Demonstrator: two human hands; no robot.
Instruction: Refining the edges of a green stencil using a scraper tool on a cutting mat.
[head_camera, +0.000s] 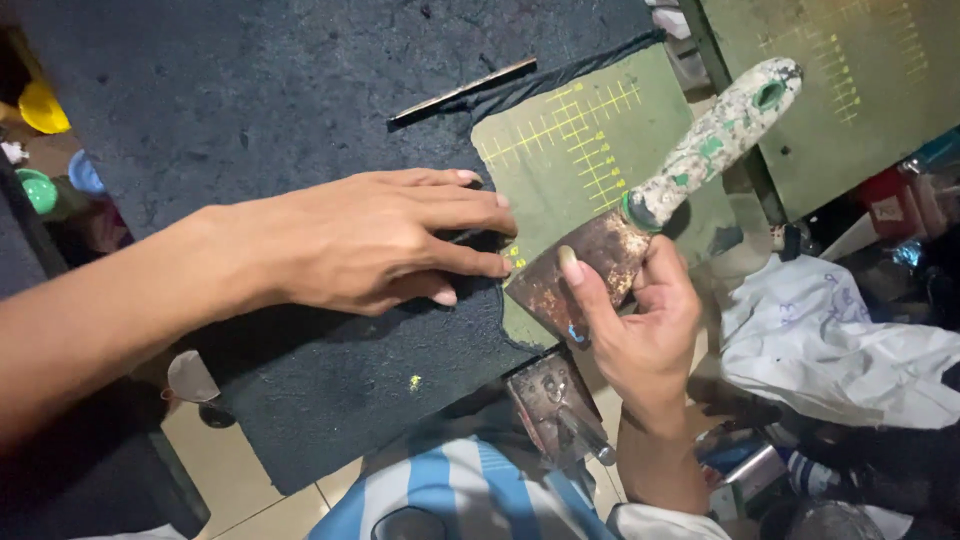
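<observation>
Left hand (390, 240): open, fingers flat on the dark sheet (250, 110), which overlies a green cutting mat (570, 150). Right hand (640, 320): closed on a rusty scraper (590, 270), blade at the sheet's edge, mottled handle pointing away. We note a metal rod (462, 90) on the sheet and white cloth (830, 340) beside.

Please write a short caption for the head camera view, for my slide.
Left hand presses dark sheet on green cutting mat; right hand holds rusty scraper.
</observation>
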